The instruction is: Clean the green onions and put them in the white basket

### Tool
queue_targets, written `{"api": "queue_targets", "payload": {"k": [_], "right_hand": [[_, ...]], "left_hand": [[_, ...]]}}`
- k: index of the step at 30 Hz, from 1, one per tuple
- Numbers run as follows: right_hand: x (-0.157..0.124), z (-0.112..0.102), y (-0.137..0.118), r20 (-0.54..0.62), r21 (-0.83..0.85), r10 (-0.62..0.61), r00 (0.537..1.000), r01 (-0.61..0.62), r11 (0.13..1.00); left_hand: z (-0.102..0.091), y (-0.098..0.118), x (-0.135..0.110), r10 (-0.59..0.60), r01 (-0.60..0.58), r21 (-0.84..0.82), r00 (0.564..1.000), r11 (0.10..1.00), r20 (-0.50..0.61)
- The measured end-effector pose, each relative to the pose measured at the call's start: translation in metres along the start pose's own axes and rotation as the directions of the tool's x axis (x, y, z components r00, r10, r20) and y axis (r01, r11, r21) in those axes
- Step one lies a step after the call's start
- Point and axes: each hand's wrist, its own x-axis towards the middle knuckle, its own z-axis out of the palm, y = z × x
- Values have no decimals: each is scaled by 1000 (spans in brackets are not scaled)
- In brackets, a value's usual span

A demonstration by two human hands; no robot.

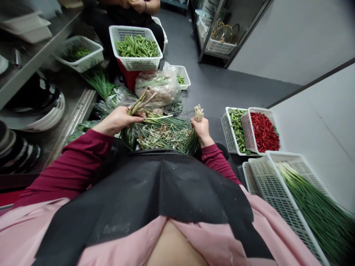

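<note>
My left hand (118, 120) is closed round a few spring onions, whose brownish, unpeeled-looking stalk ends (140, 105) point up and to the right. My right hand (202, 130) grips a bundle of spring onions with its pale, even ends (198, 112) upward and its green leaves hanging down. Between the two hands, in front of my dark apron (161, 184), lies a heap of green leaves and stripped trimmings (163, 136). One thin pale stalk (159, 117) crosses just right of my left fingers.
Ahead stand a basket of green beans (135, 61) and a clear bag (158, 87). A co-worker's hands (137, 5) show at the top. To the right are baskets of red chillies (245, 127), green peppers (226, 123) and spring onions (288, 207). A metal shelf (41, 48) borders the left.
</note>
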Motion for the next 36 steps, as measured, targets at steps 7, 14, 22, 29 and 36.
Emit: {"api": "queue_targets", "payload": {"k": [7, 14, 22, 29, 36], "right_hand": [[-28, 23, -15, 290, 126, 115, 950, -157, 980], [-42, 25, -44, 378, 484, 87, 922, -276, 830], [-42, 19, -45, 235, 575, 131, 963, -246, 780], [-28, 4, -39, 80, 557, 221, 972, -228, 799], [-29, 6, -32, 182, 481, 231, 956, -291, 827]], "left_hand": [[11, -5, 5, -13, 12, -37, 1000, 999, -26], [40, -6, 7, -51, 71, -125, 987, 990, 155], [46, -12, 10, -80, 109, -129, 974, 986, 214], [16, -30, 13, -120, 131, -77, 984, 988, 128], [-8, -50, 21, -214, 205, -139, 976, 969, -51]]}}
